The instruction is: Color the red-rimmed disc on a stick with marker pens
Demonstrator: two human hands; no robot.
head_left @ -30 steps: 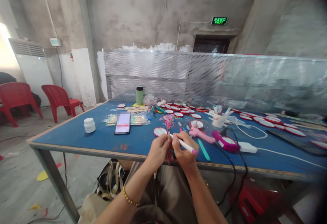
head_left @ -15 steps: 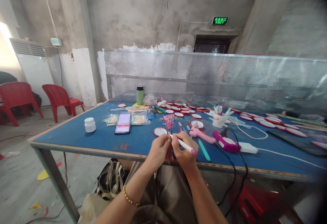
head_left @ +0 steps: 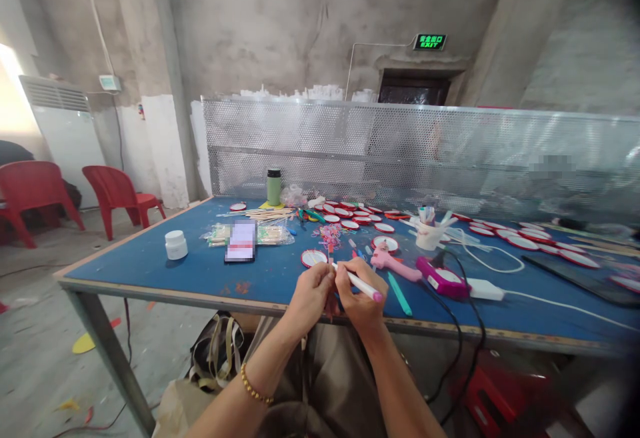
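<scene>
My right hand (head_left: 363,289) grips a white marker (head_left: 364,285) with a pink end, its tip pointing toward my left hand. Closed fingers of my left hand (head_left: 313,286) pinch something small that I cannot make out, at the table's front edge. The two hands almost touch. Just beyond them lies a white disc with a red rim (head_left: 315,259), partly covered by the fingers. Behind it is a pile of small pink and multicoloured pieces (head_left: 330,235). A teal marker (head_left: 399,293) and a pink handheld tool (head_left: 396,263) rest to the right of my right hand.
On the blue table (head_left: 135,268) stand a white jar (head_left: 176,245), a phone (head_left: 241,241), a green bottle (head_left: 273,187) and a cup of pens (head_left: 429,233). A magenta power block (head_left: 443,277) trails cables over the front edge. A perforated metal screen (head_left: 300,145) runs along the back.
The pink end of the marker has shifted very slightly to the left. Both hands otherwise stay in place.
</scene>
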